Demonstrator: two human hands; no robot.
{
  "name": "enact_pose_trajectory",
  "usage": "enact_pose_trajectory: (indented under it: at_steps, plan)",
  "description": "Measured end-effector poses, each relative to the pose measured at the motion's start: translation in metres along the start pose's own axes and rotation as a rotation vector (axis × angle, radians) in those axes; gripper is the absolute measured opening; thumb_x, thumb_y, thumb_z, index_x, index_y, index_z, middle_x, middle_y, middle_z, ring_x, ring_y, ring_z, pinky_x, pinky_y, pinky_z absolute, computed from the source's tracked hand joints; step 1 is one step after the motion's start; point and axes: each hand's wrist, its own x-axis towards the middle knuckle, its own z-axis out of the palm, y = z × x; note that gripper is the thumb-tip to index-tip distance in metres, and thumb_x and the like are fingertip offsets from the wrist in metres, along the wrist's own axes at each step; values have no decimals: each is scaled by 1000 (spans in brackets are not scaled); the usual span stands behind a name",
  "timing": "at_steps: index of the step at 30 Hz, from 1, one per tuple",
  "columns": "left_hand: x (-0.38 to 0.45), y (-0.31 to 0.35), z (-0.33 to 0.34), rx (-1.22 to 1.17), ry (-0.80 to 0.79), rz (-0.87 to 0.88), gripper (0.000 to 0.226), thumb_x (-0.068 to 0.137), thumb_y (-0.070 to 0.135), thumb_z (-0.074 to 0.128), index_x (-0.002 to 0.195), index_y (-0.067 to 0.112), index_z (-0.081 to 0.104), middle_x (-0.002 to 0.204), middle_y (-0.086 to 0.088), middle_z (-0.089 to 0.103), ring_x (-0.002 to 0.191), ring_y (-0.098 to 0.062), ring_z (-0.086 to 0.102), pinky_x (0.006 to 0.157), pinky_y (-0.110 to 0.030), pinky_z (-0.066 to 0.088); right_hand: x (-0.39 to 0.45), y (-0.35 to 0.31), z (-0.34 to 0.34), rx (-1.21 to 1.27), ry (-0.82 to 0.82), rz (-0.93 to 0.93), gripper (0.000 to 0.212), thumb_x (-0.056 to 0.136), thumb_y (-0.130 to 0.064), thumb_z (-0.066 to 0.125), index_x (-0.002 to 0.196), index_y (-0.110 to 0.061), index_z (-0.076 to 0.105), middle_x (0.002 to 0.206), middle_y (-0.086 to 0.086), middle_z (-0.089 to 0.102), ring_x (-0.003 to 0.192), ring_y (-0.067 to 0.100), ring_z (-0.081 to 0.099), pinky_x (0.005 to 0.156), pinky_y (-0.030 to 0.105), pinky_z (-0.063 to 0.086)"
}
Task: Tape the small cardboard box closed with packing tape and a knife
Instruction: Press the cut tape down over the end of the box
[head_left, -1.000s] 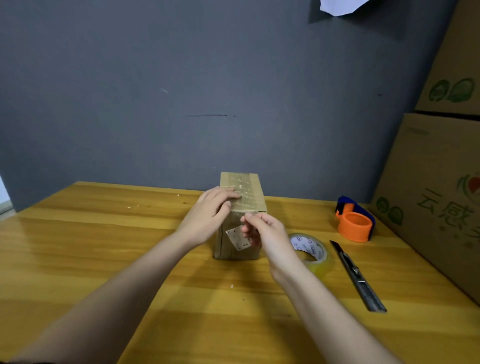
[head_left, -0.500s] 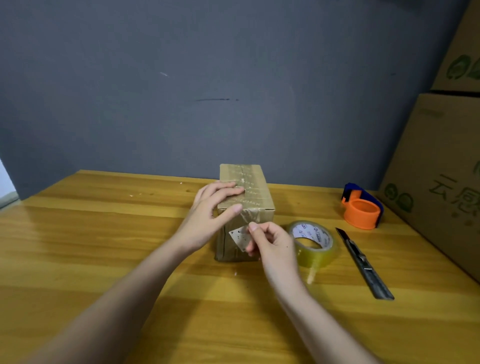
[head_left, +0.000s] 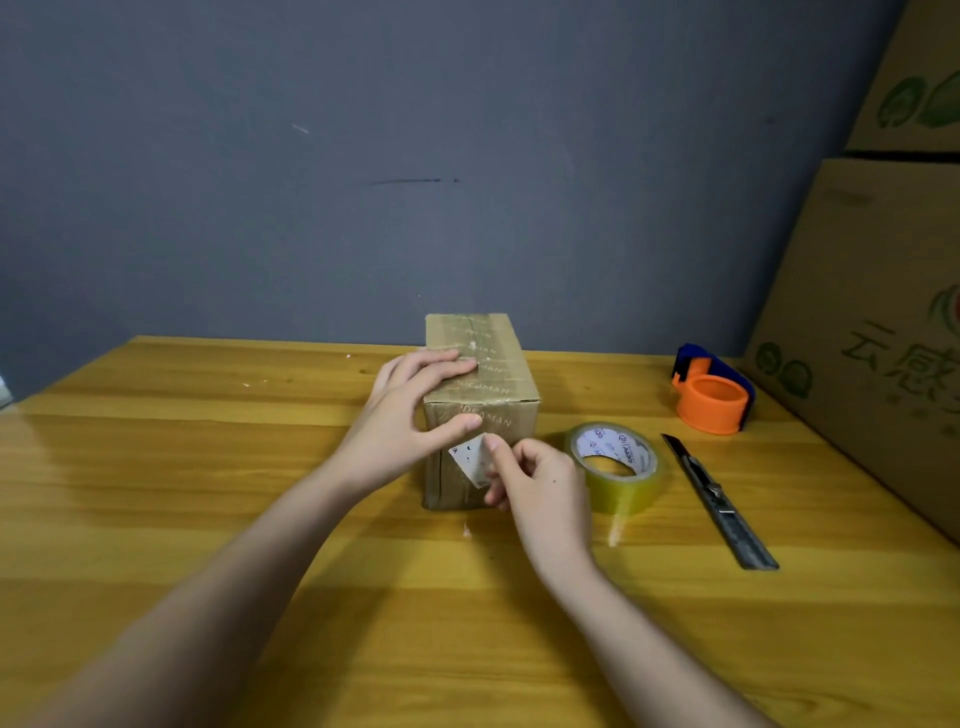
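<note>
The small cardboard box (head_left: 480, 364) stands closed on the wooden table (head_left: 208, 467), with shiny tape along its top and down its near face. My left hand (head_left: 405, 415) grips the box's near left corner, fingers on top and thumb on the front face. My right hand (head_left: 535, 483) presses its thumb against the front face beside a small white label (head_left: 470, 457). The clear tape roll (head_left: 615, 462) lies flat just right of my right hand. The knife (head_left: 719, 501), a long utility cutter, lies further right.
An orange and blue tape dispenser (head_left: 711, 389) sits at the back right. Large cardboard cartons (head_left: 878, 322) with green print are stacked along the right edge. A grey wall stands behind the table.
My right thumb slid down the front face of the box toward the label. My left hand shifted slightly down the box's corner. The view tilted lower.
</note>
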Motion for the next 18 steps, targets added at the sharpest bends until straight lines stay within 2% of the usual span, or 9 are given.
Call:
enact_pose_trajectory:
  at_steps: [3, 5, 7, 9, 10, 12, 13, 15, 18]
  plan:
    - [-1, 0, -2, 25, -18, 11, 64, 69, 64, 58, 130, 45, 47, 134, 25, 39, 132, -6, 27, 109, -27, 21, -1, 4, -6, -206, -72, 9, 44, 83, -55, 53, 61, -17, 60, 53, -7, 68, 57, 13, 66, 67, 37, 55]
    - [-1, -1, -3, 38, -32, 17, 67, 68, 64, 59, 131, 44, 46, 136, 23, 39, 133, -8, 27, 111, -29, 22, -2, 5, -13, -313, -119, 0, 42, 82, -54, 55, 65, -16, 60, 52, -5, 67, 60, 16, 65, 62, 33, 53]
    - [-1, -1, -5, 44, -51, 17, 72, 66, 65, 60, 133, 42, 45, 137, 22, 38, 134, -9, 26, 113, -31, 23, -4, 1, -20, -352, -29, -103, 38, 83, -52, 55, 68, -17, 54, 53, -4, 60, 61, 22, 61, 55, 31, 45]
    - [-1, 0, -5, 43, -68, 10, 76, 65, 65, 63, 135, 41, 44, 139, 20, 38, 135, -8, 25, 113, -33, 23, -3, -10, -29, -305, 127, -238, 28, 85, -48, 54, 76, -22, 49, 64, -6, 58, 64, 22, 59, 57, 33, 45]
    - [-1, 1, -6, 50, -76, 9, 77, 65, 63, 66, 135, 41, 43, 140, 20, 37, 135, -7, 24, 114, -34, 23, 1, -16, -33, -244, 191, -298, 21, 85, -45, 55, 82, -26, 47, 74, -7, 58, 70, 20, 58, 62, 34, 47]
    - [-2, 1, -7, 94, -87, 20, 81, 64, 61, 70, 137, 40, 40, 143, 19, 35, 137, -6, 22, 115, -36, 24, 14, -24, -38, -181, 249, -429, 28, 84, -41, 60, 100, -23, 47, 97, -6, 53, 91, 15, 53, 77, 29, 45]
    - [-2, 0, -6, 114, -89, 26, 82, 64, 61, 70, 137, 40, 39, 144, 19, 34, 138, -6, 22, 115, -36, 25, 22, -24, -39, -197, 217, -479, 37, 83, -42, 61, 110, -21, 47, 108, -5, 50, 102, 13, 50, 86, 28, 43]
    - [-3, 2, -6, 99, -59, 16, 78, 65, 66, 65, 134, 40, 42, 144, 19, 36, 140, -6, 24, 116, -37, 25, 37, -22, -37, -263, 37, -515, 49, 85, -47, 58, 126, -24, 46, 127, -7, 45, 119, 9, 42, 99, 27, 35]
    - [-3, 10, 1, 36, 45, -37, 67, 69, 70, 56, 126, 37, 53, 139, 19, 44, 138, -4, 30, 115, -35, 29, 47, -14, -31, -198, -191, -459, 44, 89, -48, 52, 130, -32, 48, 140, -16, 38, 128, 1, 35, 106, 26, 31]
